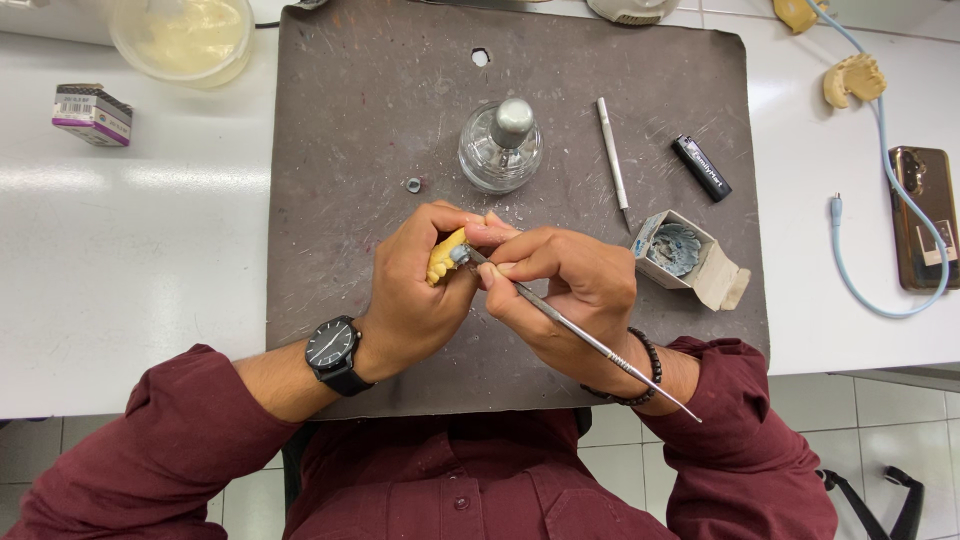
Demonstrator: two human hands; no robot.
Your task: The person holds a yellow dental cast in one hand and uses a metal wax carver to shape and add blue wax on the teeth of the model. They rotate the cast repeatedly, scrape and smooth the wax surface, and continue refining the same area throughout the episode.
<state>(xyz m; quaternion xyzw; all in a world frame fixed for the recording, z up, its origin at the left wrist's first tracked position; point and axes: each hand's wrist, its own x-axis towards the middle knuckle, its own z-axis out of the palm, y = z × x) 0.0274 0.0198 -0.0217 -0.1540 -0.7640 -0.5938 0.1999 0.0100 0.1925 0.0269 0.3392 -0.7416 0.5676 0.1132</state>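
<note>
My left hand (415,295) grips a small yellow dental cast piece (445,258) over a dark grey work mat (330,150). A grey blob of wax sits on top of the piece. In my right hand (570,290) is a thin metal carving tool (590,342), held like a pen, with its tip touching the grey wax. The tool's long handle runs back over my right wrist. A black watch is on my left wrist and a dark bead bracelet on my right.
On the mat stand a glass spirit lamp with a metal cap (501,145), a second metal tool (612,160), a black lighter (701,167) and an open box of grey wax (680,252). A phone (922,215), a cable, yellow casts (853,80) and a plastic tub (183,38) lie on the white bench.
</note>
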